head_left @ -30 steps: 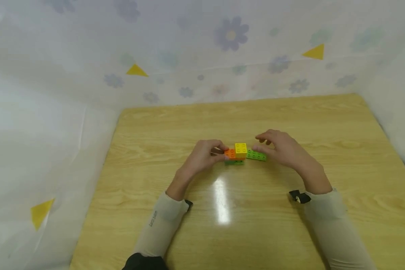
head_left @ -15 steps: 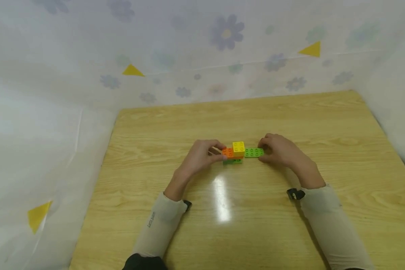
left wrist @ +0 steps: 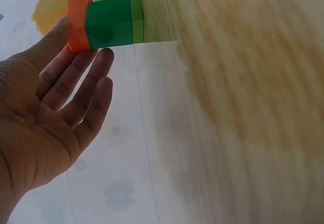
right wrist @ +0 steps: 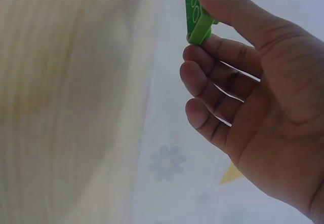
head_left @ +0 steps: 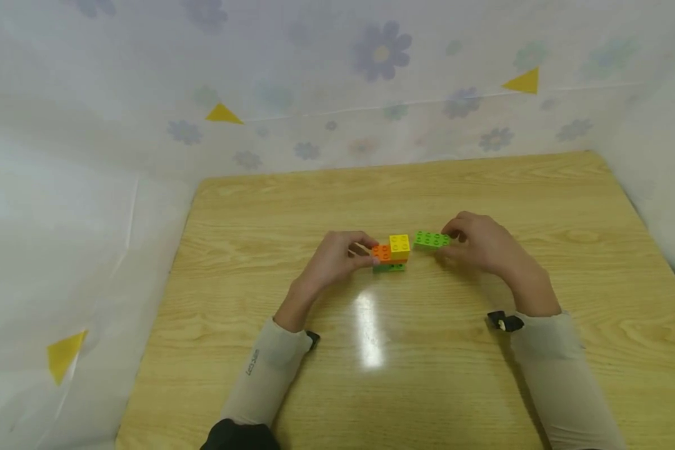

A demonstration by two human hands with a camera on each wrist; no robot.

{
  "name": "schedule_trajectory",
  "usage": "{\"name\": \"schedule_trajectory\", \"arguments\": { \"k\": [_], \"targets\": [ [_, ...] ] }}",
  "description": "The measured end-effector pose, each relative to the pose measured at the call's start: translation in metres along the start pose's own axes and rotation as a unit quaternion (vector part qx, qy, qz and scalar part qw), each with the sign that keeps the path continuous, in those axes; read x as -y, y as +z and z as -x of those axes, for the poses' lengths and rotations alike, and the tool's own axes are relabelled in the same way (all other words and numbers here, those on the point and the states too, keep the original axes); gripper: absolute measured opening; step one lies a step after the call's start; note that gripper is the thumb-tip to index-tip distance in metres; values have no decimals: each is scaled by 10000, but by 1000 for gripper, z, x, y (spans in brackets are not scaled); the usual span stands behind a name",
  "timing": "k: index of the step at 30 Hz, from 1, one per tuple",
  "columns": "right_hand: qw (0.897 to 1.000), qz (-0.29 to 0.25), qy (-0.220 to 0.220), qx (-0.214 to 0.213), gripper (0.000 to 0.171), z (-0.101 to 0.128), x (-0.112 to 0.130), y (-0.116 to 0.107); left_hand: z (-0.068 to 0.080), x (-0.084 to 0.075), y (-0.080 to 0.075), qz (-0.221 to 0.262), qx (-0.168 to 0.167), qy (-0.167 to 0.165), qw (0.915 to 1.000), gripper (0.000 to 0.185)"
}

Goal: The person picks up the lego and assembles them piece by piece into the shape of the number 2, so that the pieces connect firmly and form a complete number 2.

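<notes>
A small brick stack (head_left: 392, 253) stands mid-table: a yellow brick (head_left: 400, 244) and an orange brick (head_left: 380, 252) on a dark green brick (head_left: 390, 267). My left hand (head_left: 362, 253) holds the stack at its left end. In the left wrist view its fingers (left wrist: 86, 77) lie against the orange brick (left wrist: 78, 19) and the dark green brick (left wrist: 109, 24). My right hand (head_left: 452, 242) pinches a light green flat plate (head_left: 432, 239), held just right of the stack and apart from it. In the right wrist view, thumb and forefinger grip the plate (right wrist: 196, 11).
The wooden table (head_left: 371, 375) has a glare patch near its middle. A white sheet with flowers and yellow triangles (head_left: 315, 94) walls in the back and both sides. Both forearms wear pale sleeves.
My right hand closed on the light green plate, which lay against the stack's right side, and has moved it up and right, away from the stack. The left hand has stayed on the stack.
</notes>
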State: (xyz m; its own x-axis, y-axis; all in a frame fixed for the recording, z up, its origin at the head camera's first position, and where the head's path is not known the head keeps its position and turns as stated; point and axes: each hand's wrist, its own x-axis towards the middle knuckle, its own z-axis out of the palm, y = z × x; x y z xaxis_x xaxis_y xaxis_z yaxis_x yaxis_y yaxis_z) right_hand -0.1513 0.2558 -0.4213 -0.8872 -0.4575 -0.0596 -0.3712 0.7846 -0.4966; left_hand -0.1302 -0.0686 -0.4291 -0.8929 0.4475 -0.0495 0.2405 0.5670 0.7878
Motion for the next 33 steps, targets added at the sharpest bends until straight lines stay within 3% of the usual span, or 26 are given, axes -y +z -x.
{"name": "schedule_trajectory", "arguments": {
  "k": [13,22,33],
  "targets": [
    [9954,-231,-484,-798,29,10,33,-26,-1,2,0,66,-8,5,10000,25],
    [9924,-496,-965,-586,29,-4,63,-17,-2,3,1,190,0,100,9998,25],
    [9910,-572,-1150,-362,31,-6,71,-9,-3,2,1,409,52,168,9990,21]
  ]
}}
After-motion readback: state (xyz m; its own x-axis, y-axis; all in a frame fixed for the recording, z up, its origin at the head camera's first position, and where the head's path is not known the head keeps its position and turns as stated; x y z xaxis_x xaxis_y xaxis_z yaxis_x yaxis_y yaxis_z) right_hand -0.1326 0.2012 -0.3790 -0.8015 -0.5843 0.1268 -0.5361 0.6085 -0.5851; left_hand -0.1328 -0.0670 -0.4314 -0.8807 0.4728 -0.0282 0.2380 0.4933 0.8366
